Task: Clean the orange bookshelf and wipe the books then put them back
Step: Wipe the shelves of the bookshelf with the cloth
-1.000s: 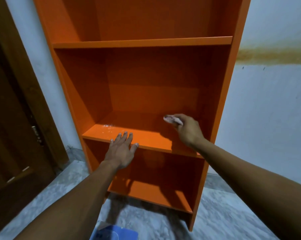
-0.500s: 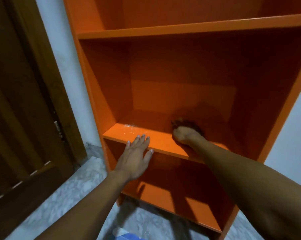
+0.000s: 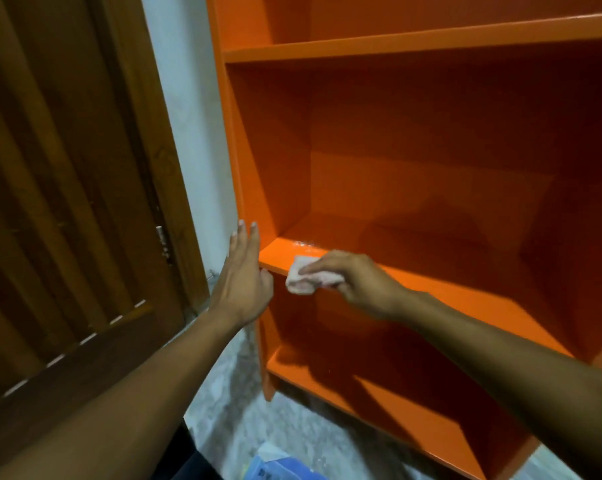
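The orange bookshelf [image 3: 413, 140] fills the right of the head view, its shelves bare of books. My right hand [image 3: 353, 277] grips a crumpled pale cloth [image 3: 301, 280] and presses it on the front left edge of the middle shelf board [image 3: 465, 299]. A few wet specks shine on that board near its left end. My left hand [image 3: 242, 282] rests with straight fingers against the shelf's left side panel, right beside the cloth. No books show, apart from a blue object at the bottom edge.
A dark brown wooden door [image 3: 60, 202] stands at the left, with a strip of pale wall [image 3: 192, 116] between it and the shelf. Grey marbled floor [image 3: 292, 434] lies below. A blue object [image 3: 278, 471] sits on the floor by my feet.
My right hand has swept the cloth from deep in the middle shelf to its front left edge. My left hand slid off the shelf board to the left side panel. The view shifted left.
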The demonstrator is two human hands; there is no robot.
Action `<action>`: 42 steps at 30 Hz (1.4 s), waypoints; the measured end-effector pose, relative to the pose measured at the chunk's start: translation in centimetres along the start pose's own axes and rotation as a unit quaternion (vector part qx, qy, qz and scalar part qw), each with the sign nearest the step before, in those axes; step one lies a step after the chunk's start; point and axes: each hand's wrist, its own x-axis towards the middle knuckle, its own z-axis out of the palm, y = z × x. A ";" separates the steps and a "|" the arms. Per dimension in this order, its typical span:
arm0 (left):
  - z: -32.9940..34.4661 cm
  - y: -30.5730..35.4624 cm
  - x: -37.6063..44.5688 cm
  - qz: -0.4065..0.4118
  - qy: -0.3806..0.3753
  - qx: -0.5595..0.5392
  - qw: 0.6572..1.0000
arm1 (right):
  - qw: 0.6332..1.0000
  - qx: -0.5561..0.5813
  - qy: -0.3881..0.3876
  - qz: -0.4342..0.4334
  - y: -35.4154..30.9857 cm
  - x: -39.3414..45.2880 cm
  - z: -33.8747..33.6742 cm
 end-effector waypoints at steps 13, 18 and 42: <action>-0.9 -3.3 1.8 0.006 -0.074 0.023 0.997 | 0.927 -0.143 -0.039 0.345 13.2 8.5 0.6; -1.2 -2.9 1.7 -0.010 -0.081 0.022 0.996 | 0.960 -0.123 -0.090 0.233 7.2 7.5 2.0; 2.4 -7.7 0.0 0.085 -0.026 0.029 0.996 | 0.947 -0.075 0.018 0.311 12.0 15.6 2.1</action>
